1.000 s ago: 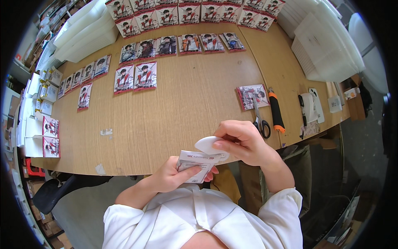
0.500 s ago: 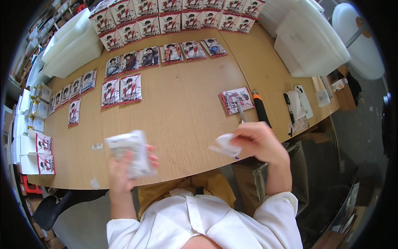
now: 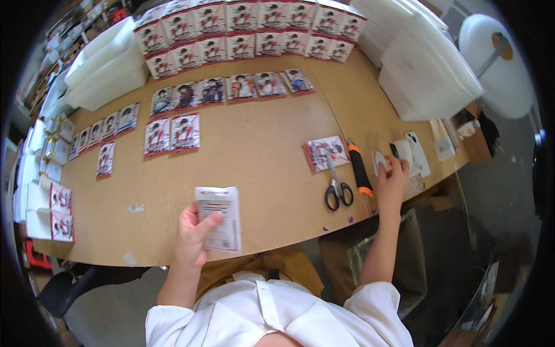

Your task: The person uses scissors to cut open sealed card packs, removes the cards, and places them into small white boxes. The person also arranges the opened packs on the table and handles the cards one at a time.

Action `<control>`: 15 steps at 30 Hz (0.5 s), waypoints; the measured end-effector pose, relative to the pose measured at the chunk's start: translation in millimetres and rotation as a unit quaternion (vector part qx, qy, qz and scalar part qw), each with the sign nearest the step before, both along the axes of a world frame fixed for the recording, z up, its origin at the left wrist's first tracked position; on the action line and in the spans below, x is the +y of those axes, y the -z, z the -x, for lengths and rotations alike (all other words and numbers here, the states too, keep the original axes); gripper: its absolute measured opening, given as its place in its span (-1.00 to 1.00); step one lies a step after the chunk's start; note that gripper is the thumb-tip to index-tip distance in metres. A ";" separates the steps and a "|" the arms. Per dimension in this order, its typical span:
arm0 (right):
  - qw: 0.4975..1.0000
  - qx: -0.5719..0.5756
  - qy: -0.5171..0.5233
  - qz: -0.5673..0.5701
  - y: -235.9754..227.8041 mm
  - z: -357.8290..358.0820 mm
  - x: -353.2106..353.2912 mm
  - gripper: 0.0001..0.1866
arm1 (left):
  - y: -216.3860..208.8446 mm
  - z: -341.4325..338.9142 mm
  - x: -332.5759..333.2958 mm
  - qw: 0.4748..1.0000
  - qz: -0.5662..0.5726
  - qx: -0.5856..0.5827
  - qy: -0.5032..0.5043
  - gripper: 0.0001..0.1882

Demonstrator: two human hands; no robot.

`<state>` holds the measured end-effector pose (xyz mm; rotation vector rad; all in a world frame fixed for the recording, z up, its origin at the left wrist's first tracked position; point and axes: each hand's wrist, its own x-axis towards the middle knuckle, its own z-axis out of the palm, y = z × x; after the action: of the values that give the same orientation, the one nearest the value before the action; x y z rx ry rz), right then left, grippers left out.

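My left hand [image 3: 193, 233] grips a flat white packet [image 3: 219, 218] with printed lines, thumb lying across its face, just above the table's front edge. On the right, my right hand [image 3: 394, 180] reaches to the tabletop, its fingers closed on a small white slip [image 3: 378, 162]. That hand is beside a white roll-like object [image 3: 402, 151] and a white phone-shaped item [image 3: 418, 154]. Left of it lie an orange-and-black tool handle [image 3: 359, 168] and black-handled scissors [image 3: 337, 188]. The scissors' blades rest on a red-and-white illustrated packet [image 3: 325, 153].
Illustrated packets [image 3: 225, 88] lie in rows across the wooden table [image 3: 260, 139]. Stacked packets [image 3: 240, 29] form a wall at the back. Translucent plastic bins stand at the left [image 3: 110, 75] and right [image 3: 425, 69]. Small white boxes [image 3: 56, 147] line the left edge.
My right hand has moved right and away from me with the white slip, uncovering the scissors. My left hand has shifted right with the white packet, which now stands more upright.
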<state>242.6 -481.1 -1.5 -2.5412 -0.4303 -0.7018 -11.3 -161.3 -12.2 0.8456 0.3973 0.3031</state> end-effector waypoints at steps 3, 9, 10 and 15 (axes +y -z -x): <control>0.970 0.201 -0.130 -0.043 -34.1 62.4 41.4 -0.74 | -4.6 -2.7 -6.9 0.998 -0.052 -0.014 -0.018 -0.76; 0.966 0.192 -0.128 0.115 -21.4 93.6 58.1 -0.60 | -11.8 -4.2 -8.0 0.998 -0.055 -0.020 -0.006 -0.80; 0.967 0.198 -0.110 0.115 -19.8 93.6 59.3 -0.60 | -13.0 -3.7 -7.4 0.998 -0.048 -0.025 -0.009 -0.81; 0.961 0.216 -0.173 -0.013 -20.4 95.9 35.6 -0.50 | -11.3 4.2 -0.2 0.996 -0.081 -0.026 -0.027 -0.78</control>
<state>146.7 -445.5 18.9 -2.4091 -0.6760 -0.0202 -15.5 -161.5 -0.9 0.9848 0.3502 0.4112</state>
